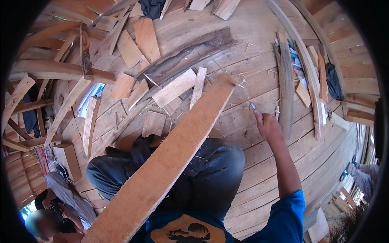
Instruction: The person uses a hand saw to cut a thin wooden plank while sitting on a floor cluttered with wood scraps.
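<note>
My right hand [269, 126] is closed round the handle of a long, thin-bladed knife [253, 106]. Its blade is blurred and reaches toward the far end of a long wooden plank [174, 150]. The plank slants across my lap from the lower left, with a rough, splintery right edge. Curled wood shavings [241, 79] lie at its far tip. Whether the blade touches the wood I cannot tell. My left hand does not show.
Short board offcuts [174, 87] lie beyond my knees, beside a curved slab with bark [190, 50]. To the right, long timbers [286, 93] rest on the plank floor [259, 170]. A wooden frame [60, 71] stands left. A person [60, 210] sits at lower left.
</note>
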{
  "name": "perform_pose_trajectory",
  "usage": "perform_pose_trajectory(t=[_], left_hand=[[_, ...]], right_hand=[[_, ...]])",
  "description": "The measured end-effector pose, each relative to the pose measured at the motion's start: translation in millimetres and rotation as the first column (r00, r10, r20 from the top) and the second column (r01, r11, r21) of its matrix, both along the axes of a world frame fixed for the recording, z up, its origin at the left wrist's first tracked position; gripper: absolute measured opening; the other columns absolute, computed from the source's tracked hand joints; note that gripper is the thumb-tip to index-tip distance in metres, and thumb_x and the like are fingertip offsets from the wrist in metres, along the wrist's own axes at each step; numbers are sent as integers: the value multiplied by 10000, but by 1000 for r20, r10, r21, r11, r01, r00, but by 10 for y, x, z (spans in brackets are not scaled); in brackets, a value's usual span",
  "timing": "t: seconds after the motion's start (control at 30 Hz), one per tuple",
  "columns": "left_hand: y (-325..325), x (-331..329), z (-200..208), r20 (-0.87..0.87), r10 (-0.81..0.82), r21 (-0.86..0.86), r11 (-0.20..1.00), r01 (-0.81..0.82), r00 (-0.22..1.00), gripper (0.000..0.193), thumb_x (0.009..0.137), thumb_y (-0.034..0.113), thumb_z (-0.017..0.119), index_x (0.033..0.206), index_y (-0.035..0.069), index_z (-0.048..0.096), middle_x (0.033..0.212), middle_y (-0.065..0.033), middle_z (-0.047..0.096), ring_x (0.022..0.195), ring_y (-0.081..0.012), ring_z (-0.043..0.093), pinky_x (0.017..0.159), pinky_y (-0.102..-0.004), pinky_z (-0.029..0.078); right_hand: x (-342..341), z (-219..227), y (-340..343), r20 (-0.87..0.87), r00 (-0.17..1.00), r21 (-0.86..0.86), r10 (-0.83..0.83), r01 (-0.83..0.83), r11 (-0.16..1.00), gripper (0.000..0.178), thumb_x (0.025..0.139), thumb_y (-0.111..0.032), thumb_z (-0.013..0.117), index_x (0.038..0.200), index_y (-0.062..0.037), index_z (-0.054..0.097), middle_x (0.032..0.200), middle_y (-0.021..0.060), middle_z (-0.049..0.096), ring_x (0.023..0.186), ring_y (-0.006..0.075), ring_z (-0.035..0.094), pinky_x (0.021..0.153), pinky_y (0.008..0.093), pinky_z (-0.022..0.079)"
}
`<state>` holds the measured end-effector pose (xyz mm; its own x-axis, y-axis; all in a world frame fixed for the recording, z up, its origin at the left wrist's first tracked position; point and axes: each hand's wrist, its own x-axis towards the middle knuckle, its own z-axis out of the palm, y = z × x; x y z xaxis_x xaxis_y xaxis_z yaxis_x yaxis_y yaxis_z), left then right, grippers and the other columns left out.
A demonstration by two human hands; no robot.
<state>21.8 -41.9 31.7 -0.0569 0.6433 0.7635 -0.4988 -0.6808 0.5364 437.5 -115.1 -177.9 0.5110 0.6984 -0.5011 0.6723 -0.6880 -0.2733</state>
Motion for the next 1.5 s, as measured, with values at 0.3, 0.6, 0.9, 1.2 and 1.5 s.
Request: perform_pose_trajectory(t=[0.3, 0.6, 0.9, 1.2, 1.5], left_hand=[[15, -38, 23, 14, -1, 21, 1000, 1, 1000, 392, 673, 378, 776, 667, 170, 444, 636, 26, 435, 577, -104, 446, 622, -240, 349], [2, -101, 147, 49, 1, 30, 1000, -3, 999, 399, 671, 389, 778, 664, 170, 444, 635, 24, 436, 576, -105, 446, 622, -240, 350], [-235, -161, 429, 121, -21, 54, 998, 15, 992, 415, 679, 437, 761, 648, 172, 442, 633, 20, 440, 568, -110, 449, 617, -242, 354], [-455, 81, 328, 148, -41, 97, 995, 27, 988, 469, 706, 551, 716, 670, 174, 440, 629, 14, 432, 549, -108, 443, 580, -252, 341], [-470, 80, 242, 179, 38, 130, 990, -62, 983, 486, 712, 565, 713, 698, 178, 421, 628, 29, 414, 537, -86, 423, 537, -230, 330]], right_hand=[[197, -174, -20, 89, 996, 26, -18, 15, 1000, 636, 938, -532, 420, 809, 49, 645, 806, 323, 607, 838, 467, 611, 752, 522, 480], [-243, 108, -10, -245, 969, 109, -35, 63, 992, 608, 949, -500, 424, 835, 66, 616, 795, 328, 595, 860, 492, 584, 753, 513, 455], [-1107, 1041, -647, -309, 947, 449, 89, 63, 891, 248, 954, -201, 509, 1035, 29, 553, 705, 266, 575, 709, 441, 599, 610, 455, 456], [-1784, 1568, -906, -1, 965, 486, 262, -228, 844, 254, 934, -189, 543, 1130, -31, 508, 613, 205, 582, 567, 394, 607, 501, 465, 468], [-1741, 1447, -889, 35, 970, 316, 240, -239, 918, 281, 945, -239, 521, 1121, -20, 507, 585, 230, 577, 574, 421, 603, 517, 516, 478]])
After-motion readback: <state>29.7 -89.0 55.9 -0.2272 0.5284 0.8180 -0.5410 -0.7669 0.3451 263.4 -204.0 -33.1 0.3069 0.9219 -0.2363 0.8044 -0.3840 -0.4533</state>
